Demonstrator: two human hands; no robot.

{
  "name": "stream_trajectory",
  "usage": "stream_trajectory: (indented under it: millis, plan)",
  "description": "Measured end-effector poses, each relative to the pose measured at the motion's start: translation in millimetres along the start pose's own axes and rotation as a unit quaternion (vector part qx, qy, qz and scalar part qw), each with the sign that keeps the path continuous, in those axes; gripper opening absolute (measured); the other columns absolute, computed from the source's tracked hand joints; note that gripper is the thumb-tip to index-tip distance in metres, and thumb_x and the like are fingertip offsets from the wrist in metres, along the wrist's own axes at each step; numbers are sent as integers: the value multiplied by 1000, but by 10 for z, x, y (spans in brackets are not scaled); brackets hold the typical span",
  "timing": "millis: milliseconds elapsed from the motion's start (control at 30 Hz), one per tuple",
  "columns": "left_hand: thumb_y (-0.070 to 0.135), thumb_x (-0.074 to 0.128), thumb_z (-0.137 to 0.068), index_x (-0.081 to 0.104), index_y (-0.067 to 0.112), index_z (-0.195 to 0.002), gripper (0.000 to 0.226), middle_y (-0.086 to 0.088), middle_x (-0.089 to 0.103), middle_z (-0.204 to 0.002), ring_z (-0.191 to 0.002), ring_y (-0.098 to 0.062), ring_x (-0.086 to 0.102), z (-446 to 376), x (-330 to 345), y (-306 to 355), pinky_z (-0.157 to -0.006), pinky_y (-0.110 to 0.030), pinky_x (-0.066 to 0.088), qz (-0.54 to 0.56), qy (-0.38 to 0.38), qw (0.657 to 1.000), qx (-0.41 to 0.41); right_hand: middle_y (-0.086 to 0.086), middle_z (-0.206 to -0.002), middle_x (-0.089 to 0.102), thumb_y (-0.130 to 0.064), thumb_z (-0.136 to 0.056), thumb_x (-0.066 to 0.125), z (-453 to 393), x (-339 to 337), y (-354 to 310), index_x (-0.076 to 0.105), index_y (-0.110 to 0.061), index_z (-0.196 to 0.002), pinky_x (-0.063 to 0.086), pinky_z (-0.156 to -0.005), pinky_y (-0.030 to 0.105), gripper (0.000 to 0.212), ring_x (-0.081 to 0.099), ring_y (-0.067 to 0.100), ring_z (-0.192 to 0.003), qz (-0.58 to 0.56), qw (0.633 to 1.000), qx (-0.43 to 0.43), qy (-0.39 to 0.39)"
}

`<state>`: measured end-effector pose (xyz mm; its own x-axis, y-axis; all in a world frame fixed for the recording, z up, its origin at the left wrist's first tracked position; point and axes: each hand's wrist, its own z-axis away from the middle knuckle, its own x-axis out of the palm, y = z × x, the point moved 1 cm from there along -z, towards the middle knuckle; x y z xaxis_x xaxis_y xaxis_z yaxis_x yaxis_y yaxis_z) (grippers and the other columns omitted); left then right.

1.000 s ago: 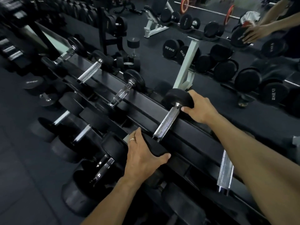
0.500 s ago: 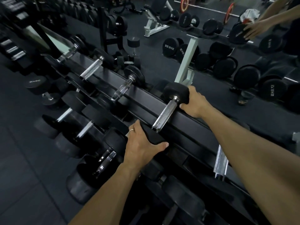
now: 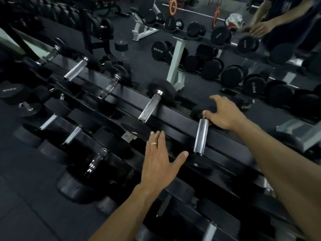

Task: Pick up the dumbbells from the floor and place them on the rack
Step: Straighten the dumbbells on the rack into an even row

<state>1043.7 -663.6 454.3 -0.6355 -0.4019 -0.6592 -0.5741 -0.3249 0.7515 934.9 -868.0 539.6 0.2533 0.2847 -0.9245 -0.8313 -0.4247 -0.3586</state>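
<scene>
A black dumbbell with a chrome handle (image 3: 149,107) lies across the top tier of the black rack (image 3: 173,117), with no hand on it. My left hand (image 3: 160,160) hovers flat just right of its near head, fingers straight and thumb spread, holding nothing. A second dumbbell (image 3: 201,136) lies on the same tier to the right. My right hand (image 3: 225,113) is at that dumbbell's far head, fingers spread and loosely bent over it, thumb beside the handle's end. Whether it grips is blurred.
More dumbbells (image 3: 74,134) fill the rack's lower tiers on the left and the top tier further left. Behind stands a white-framed rack (image 3: 175,66) loaded with large dumbbells. Another person's hand (image 3: 258,29) reaches over it at the upper right. Dark floor tiles (image 3: 26,206) lie lower left.
Both hands let go of the dumbbell's two heads and moved right. My left hand opened flat; my right hand went to the neighbouring dumbbell's far head.
</scene>
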Motion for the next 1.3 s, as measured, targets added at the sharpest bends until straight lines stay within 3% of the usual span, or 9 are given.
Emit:
stream_trajectory:
  millis: [133,267,400,467,633,800,1000,1167,1300]
  plan:
    - [67,59,-80,5,15,-155,106,-5,3,-163,-150,-18,3,178,456,207,-121,-38,20,23,-47,997,-54,17,-146,43,-37,-93,63,13,-23,330,31,-13,-152,36,-106,37,71,44,35,-132,-14,999,7,-30]
    - [73,65,-69,-1,21,-154,120,3,6,-161,-148,-16,14,204,846,351,-118,-39,28,77,-37,989,-121,11,-148,45,-33,-93,64,-90,37,480,28,-21,-154,35,-111,37,72,44,31,-134,-21,996,-42,-78]
    - [70,72,-61,1,27,-152,123,8,10,-158,-143,-18,28,196,1037,419,-111,-39,38,87,23,983,-158,7,-115,63,-29,-97,57,-255,136,546,51,-23,-121,46,-88,38,25,59,26,-102,-63,993,-48,-83]
    - [62,77,-62,6,23,-151,120,7,14,-155,-141,-16,31,184,1075,433,-109,-30,36,88,46,983,-156,7,-106,63,-28,-99,54,-301,174,568,52,-19,-113,45,-81,36,17,58,24,-92,-65,994,-49,-67]
    - [55,80,-64,11,23,-149,114,5,17,-155,-139,-16,31,152,1035,394,-112,-31,34,75,29,987,-139,5,-99,61,-27,-100,54,-293,165,629,55,-15,-111,40,-74,33,17,53,20,-83,-62,994,-62,-59]
    - [51,80,-68,10,22,-150,112,5,19,-153,-139,-12,26,94,945,337,-104,-18,25,40,-13,993,-108,5,-100,62,-29,-100,53,-175,193,794,55,-13,-112,39,-77,34,20,48,21,-88,-77,995,-46,-41]
    - [51,80,-69,8,27,-149,111,7,16,-153,-139,-12,26,83,889,307,-104,-20,28,46,-32,992,-113,0,-85,57,-28,-99,55,-153,198,793,54,-12,-108,42,-73,35,18,53,20,-81,-68,996,-46,-26]
    - [53,80,-67,5,28,-150,115,6,13,-156,-141,-14,27,102,893,339,-105,-23,32,36,-25,992,-120,9,-105,63,-25,-99,53,-130,172,797,49,-15,-118,45,-76,37,22,54,22,-85,-56,996,-49,-54]
    - [52,77,-72,3,26,-153,113,5,8,-158,-144,-18,23,192,885,455,-107,-28,32,19,9,993,-115,11,-126,55,-29,-95,59,43,32,777,35,-17,-143,47,-97,45,55,54,30,-112,-28,993,-52,-103]
